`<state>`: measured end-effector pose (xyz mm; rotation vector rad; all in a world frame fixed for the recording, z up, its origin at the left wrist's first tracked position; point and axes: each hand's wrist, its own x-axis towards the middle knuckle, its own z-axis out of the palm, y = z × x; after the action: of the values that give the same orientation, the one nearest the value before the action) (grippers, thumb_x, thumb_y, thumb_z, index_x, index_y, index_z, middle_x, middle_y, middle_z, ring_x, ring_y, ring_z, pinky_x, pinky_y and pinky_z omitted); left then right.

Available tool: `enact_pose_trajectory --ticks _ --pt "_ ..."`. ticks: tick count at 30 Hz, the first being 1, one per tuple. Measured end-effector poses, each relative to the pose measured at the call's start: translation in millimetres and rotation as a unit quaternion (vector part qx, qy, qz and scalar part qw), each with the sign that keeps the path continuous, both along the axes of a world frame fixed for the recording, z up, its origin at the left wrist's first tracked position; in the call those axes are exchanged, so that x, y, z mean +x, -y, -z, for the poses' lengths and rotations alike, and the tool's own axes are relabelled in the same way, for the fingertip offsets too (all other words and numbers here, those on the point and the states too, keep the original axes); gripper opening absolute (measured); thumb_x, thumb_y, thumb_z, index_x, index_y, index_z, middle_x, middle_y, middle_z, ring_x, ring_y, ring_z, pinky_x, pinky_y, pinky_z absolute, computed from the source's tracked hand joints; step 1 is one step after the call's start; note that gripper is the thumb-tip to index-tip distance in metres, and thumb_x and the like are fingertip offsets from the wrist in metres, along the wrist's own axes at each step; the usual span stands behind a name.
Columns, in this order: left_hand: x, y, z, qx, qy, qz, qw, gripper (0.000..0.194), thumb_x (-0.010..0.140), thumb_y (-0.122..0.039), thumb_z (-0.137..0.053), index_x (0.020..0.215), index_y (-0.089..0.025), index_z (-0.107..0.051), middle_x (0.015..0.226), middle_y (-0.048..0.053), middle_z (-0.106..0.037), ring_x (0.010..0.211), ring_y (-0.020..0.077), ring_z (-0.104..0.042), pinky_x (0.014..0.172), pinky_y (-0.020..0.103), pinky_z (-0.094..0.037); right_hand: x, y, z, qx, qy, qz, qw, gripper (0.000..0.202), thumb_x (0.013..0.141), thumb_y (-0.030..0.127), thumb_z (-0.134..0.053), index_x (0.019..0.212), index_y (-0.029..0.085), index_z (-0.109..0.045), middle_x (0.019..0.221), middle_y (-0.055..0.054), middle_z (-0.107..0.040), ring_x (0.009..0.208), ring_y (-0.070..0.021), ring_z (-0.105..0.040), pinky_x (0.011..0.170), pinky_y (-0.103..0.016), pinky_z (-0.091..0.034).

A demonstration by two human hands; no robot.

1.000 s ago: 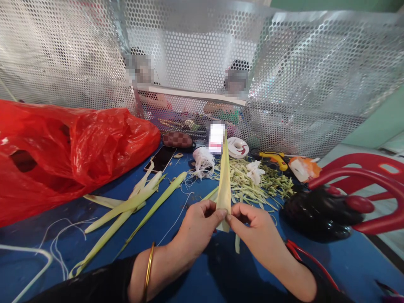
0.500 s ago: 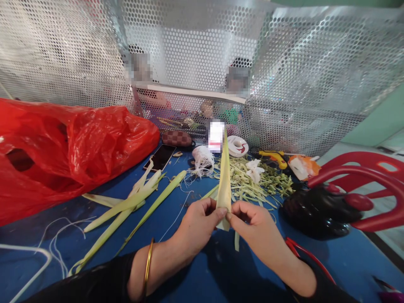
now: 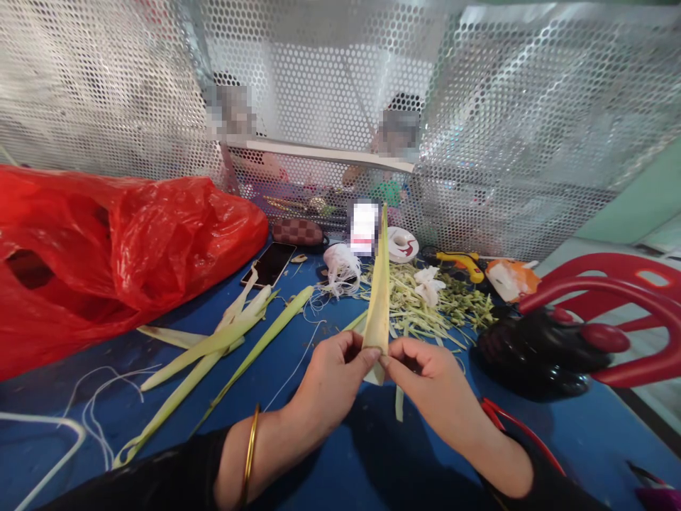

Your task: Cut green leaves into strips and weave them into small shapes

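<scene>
A long, pale yellow-green leaf (image 3: pixel 379 301) stands nearly upright over the table, its narrow tip pointing away from me. My left hand (image 3: pixel 330 376) pinches its wide lower end between thumb and fingers. From the other side, my right hand (image 3: pixel 428 380) grips the same end, thumbs close together. A short cut end of the leaf shows just below the thumbs. More long pale green leaves (image 3: pixel 210 351) lie crossed on the blue table (image 3: pixel 287 348), left of my hands. Beyond my right hand spreads a heap of shredded green trimmings (image 3: pixel 409 298).
A red plastic bag (image 3: pixel 181 234) fills the left back. Behind stand a dark phone (image 3: pixel 271 264), white thread (image 3: pixel 342 266), a spool (image 3: pixel 401 244), a lit screen (image 3: pixel 364 227) and a yellow-handled tool (image 3: pixel 462 264). At right sits a black object (image 3: pixel 532 355) with a red handle. White wire (image 3: pixel 74 426) lies left.
Almost nothing differs. The leaf's upper part leans slightly further right, and both hands keep their hold on its lower end.
</scene>
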<state>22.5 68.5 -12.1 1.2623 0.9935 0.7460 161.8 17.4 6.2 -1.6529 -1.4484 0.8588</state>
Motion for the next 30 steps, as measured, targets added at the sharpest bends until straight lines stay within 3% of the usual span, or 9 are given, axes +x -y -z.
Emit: enact_pose_trajectory --ticks 4,11,16,20,25,30 --pt "-0.7 0.0 3.1 0.010 -0.014 0.020 1.000 0.019 0.076 -0.034 -0.059 0.076 -0.015 -0.059 0.068 0.001 -0.056 0.063 0.0128 -0.047 0.061 0.028 -0.036 0.2 -1.0 0.8 0.004 -0.008 -0.007 1.000 0.024 0.079 0.033 -0.054 0.059 0.019 -0.055 0.053 0.006 -0.042 0.050 -0.0097 -0.035 0.048 -0.022 -0.030" --pt "-0.3 -1.6 -5.8 -0.054 0.042 0.062 0.996 0.022 0.076 -0.036 -0.061 0.076 -0.014 -0.059 0.069 0.003 -0.059 0.062 0.0120 -0.048 0.063 0.027 -0.038 5.5 -3.4 2.3 -0.012 -0.071 -0.022 0.997 0.022 0.081 0.031 -0.057 0.062 0.019 -0.059 0.059 0.003 -0.055 0.059 -0.0112 -0.048 0.057 -0.022 -0.038" --pt "-0.8 1.1 0.8 0.008 -0.002 0.038 0.999 0.018 0.077 -0.034 -0.059 0.076 -0.016 -0.059 0.073 0.001 -0.058 0.068 0.0144 -0.050 0.066 0.028 -0.038 -0.2 -2.1 3.5 0.016 -0.023 -0.009 1.000 0.025 0.078 0.031 -0.055 0.056 0.020 -0.049 0.052 0.006 -0.041 0.050 -0.0095 -0.036 0.049 -0.022 -0.031" --pt "-1.0 0.6 4.1 0.027 -0.022 0.035 0.999 0.020 0.076 -0.036 -0.059 0.077 -0.016 -0.062 0.073 0.001 -0.057 0.070 0.0153 -0.050 0.066 0.029 -0.038 -3.1 -2.4 4.6 0.023 -0.006 -0.003 1.000 0.025 0.077 0.031 -0.055 0.055 0.020 -0.046 0.052 0.006 -0.041 0.050 -0.0095 -0.035 0.047 -0.023 -0.029" --pt "-1.8 -1.5 0.1 -0.049 0.063 0.051 0.996 0.024 0.072 -0.038 -0.067 0.076 -0.014 -0.063 0.069 0.000 -0.056 0.063 0.0117 -0.046 0.062 0.026 -0.036 -0.9 -4.5 8.5 0.003 -0.045 0.011 0.999 0.024 0.077 0.033 -0.055 0.058 0.020 -0.049 0.054 0.006 -0.042 0.052 -0.0101 -0.036 0.049 -0.023 -0.031" --pt "-3.4 1.0 -2.5 -0.118 0.110 0.029 0.986 0.029 0.070 -0.041 -0.072 0.071 -0.015 -0.061 0.063 -0.002 -0.052 0.056 0.0086 -0.041 0.055 0.024 -0.033 1.3 -5.5 11.2 0.008 -0.049 0.030 0.998 0.024 0.078 0.034 -0.054 0.059 0.020 -0.048 0.055 0.006 -0.041 0.052 -0.0102 -0.036 0.049 -0.023 -0.031"
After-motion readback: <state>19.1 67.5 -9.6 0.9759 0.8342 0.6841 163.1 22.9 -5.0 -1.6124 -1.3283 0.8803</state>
